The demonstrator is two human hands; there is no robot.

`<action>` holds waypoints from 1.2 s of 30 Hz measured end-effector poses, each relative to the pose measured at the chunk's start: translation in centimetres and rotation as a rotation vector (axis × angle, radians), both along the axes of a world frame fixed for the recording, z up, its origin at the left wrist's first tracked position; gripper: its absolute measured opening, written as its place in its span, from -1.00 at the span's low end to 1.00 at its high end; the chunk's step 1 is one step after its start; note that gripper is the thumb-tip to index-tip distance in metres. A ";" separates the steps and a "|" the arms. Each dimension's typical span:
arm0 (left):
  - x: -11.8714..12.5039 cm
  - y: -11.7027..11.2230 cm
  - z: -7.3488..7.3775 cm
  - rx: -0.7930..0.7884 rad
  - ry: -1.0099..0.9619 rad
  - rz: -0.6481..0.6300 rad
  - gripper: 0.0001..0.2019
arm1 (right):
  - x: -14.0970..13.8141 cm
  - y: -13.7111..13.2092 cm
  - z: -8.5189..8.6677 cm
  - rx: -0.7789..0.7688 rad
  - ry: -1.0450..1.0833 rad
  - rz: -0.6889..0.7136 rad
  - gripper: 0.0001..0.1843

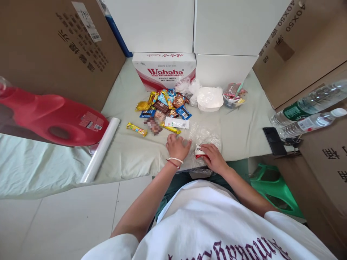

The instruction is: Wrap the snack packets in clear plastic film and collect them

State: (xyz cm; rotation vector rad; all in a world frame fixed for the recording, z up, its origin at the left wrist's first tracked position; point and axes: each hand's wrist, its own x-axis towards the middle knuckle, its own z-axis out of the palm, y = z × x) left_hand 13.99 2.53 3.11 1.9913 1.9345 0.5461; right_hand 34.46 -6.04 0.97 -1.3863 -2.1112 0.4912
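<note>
On clear plastic [207,133] near the front edge of the desk [241,139], a packet [199,150] is held under the curled fingers of the right hand [214,157]. The left hand [176,147] is placed beside the plastic, its thumb spread from slightly bent fingers, near the snacks [162,106].

A small red-and-white packet [199,150] is showing partly, just below and right of the frame's centre; crinkled clear plastic [206,133] is lying loosely spread around it.
</note>
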 end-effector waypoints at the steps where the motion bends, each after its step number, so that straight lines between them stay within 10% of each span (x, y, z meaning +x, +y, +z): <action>1: 0.6 0.2 -0.1 -0.010 -0.035 -0.004 -0.70 | 0.0 -0.1 -0.2 -0.004 -0.005 -0.009 -0.56; 12: -4.3 1.0 -0.3 0.175 -0.143 0.397 -0.61 | 0.9 -0.5 -1.4 -0.017 -0.016 -0.036 -0.53; 14: -4.2 -0.6 0.0 0.331 -0.073 0.276 -0.61 | 0.9 -0.5 -1.7 0.008 -0.020 -0.034 -0.53; 19: -2.7 -4.0 -0.5 0.376 0.002 -0.491 -0.62 | 0.7 -0.7 -1.7 0.051 -0.109 -0.050 -0.50; 24: -1.8 -2.8 1.4 0.459 -0.130 -0.425 -0.58 | 0.1 -0.8 -0.2 0.001 -0.305 -0.005 -0.38; 29: 2.1 -0.3 5.1 0.236 -0.054 -0.830 -0.57 | -0.5 -0.5 1.0 -0.039 -0.412 0.037 -0.57; 36: 1.2 1.8 4.0 0.039 0.160 -0.690 -0.47 | -0.2 -1.1 0.8 -0.066 -0.367 0.019 -0.36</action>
